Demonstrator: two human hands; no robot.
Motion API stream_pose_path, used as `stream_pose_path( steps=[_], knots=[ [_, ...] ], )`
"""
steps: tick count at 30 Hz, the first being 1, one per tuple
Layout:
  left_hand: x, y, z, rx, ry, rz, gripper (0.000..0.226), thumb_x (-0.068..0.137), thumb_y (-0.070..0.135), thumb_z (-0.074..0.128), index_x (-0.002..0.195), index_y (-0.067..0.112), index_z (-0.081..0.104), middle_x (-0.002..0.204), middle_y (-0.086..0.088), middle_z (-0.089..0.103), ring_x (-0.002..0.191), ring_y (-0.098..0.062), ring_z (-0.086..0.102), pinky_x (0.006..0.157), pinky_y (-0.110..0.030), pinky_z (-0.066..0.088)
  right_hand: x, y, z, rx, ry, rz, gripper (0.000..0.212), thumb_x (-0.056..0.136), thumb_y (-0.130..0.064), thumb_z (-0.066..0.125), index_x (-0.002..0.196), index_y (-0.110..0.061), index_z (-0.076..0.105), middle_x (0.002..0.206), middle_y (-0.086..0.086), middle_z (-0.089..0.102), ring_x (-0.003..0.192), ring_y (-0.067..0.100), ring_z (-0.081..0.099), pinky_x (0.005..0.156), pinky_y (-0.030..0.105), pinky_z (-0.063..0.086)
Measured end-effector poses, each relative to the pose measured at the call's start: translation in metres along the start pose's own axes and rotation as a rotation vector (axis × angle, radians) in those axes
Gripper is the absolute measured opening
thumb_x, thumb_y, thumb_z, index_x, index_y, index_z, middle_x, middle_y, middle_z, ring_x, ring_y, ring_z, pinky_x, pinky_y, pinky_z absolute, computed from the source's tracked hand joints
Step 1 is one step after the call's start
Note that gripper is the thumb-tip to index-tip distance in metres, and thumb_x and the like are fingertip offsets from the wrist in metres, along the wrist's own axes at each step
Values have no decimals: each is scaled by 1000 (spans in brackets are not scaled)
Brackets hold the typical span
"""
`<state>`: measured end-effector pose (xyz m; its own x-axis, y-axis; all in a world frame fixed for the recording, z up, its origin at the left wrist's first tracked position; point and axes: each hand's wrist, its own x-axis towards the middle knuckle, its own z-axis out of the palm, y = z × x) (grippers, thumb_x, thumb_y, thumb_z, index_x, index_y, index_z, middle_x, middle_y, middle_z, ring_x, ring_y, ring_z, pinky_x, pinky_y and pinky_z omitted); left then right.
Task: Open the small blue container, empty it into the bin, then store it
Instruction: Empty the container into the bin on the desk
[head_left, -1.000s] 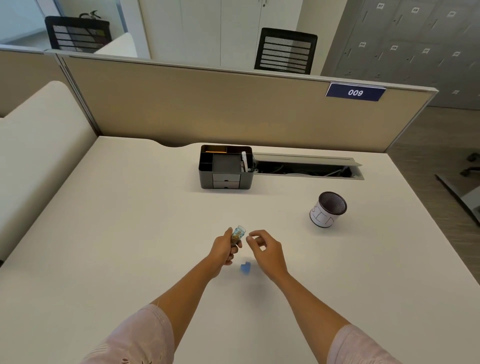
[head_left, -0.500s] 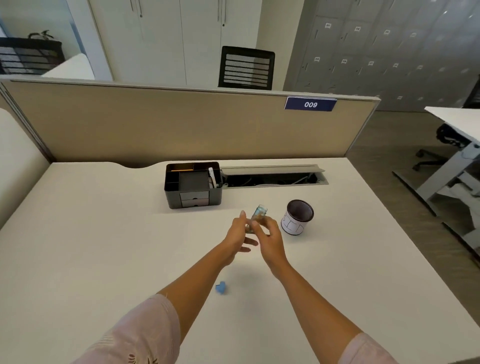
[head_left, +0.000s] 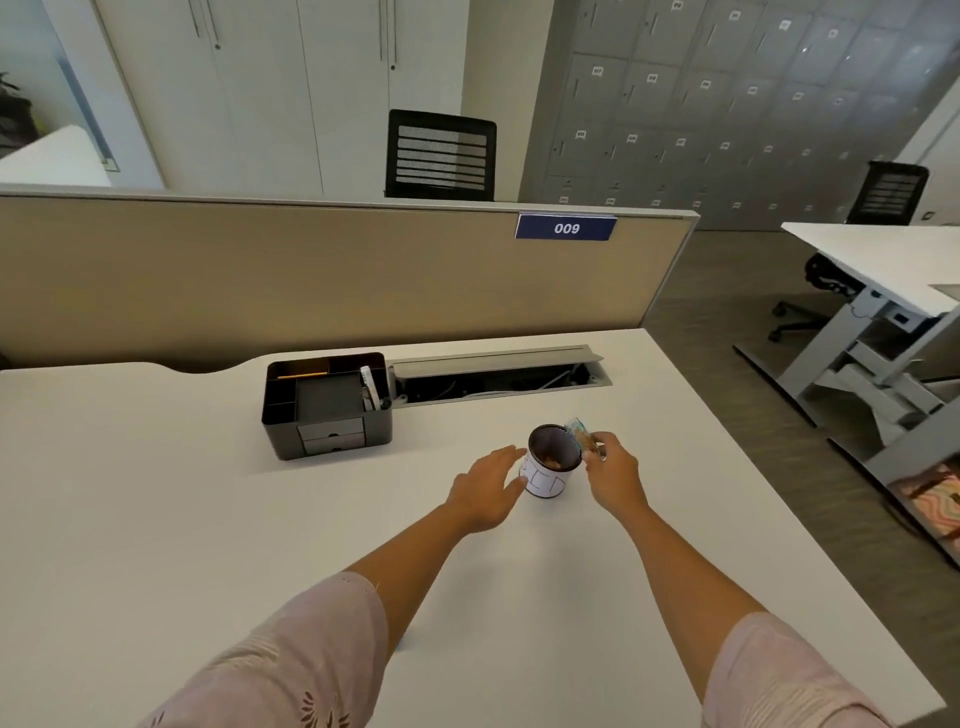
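Note:
My right hand (head_left: 615, 475) grips the small clear-blue container (head_left: 583, 435), tilted over the right rim of the little white bin (head_left: 545, 480) with the dark inside. Some brownish bits lie inside the bin. My left hand (head_left: 485, 488) rests open against the bin's left side, fingers spread, touching its wall. Only a sliver of the container's blue lid (head_left: 399, 644) peeks out beside my left sleeve near the table's front.
A black desk organiser (head_left: 327, 410) with drawers and a pencil stands at the back of the white desk (head_left: 156, 519). Beside it is an open cable tray (head_left: 498, 382). A beige partition (head_left: 311, 280) closes the far side. The desk's right edge drops to the floor.
The container passed from my left hand to my right and moved to the bin's rim. My left hand let go and reached the bin's side. The view shifted right.

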<state>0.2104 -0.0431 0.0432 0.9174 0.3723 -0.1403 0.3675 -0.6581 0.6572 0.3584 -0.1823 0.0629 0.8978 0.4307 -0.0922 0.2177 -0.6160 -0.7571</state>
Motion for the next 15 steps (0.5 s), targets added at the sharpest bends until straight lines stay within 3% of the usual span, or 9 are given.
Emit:
stream_pose_path(
  steps=[3, 6, 15],
  knots=[
    [15, 3, 9, 168, -75, 47, 56, 102, 39, 36, 153, 28, 17, 164, 4, 13, 150, -22, 10, 118, -54, 18, 7, 7, -9, -123, -13, 19, 21, 95, -6, 53, 115, -8, 48, 105, 19, 63, 82, 29, 58, 66, 37, 47],
    [28, 5, 18, 320, -141, 73, 60, 102, 39, 34, 154, 27, 7, 165, 5, 2, 151, -20, -1, 119, -55, 9, 10, 9, -13, -190, -32, 3, 14, 91, -6, 59, 103, -9, 54, 96, 17, 63, 79, 33, 61, 64, 42, 52],
    [43, 2, 28, 552, -208, 97, 67, 101, 39, 36, 154, 24, -3, 164, 3, -8, 151, -22, -8, 119, -58, 3, 14, 4, -13, -202, -2, -103, 27, 89, 2, 61, 114, -6, 66, 111, 16, 68, 94, 31, 65, 83, 42, 56]
  ],
)
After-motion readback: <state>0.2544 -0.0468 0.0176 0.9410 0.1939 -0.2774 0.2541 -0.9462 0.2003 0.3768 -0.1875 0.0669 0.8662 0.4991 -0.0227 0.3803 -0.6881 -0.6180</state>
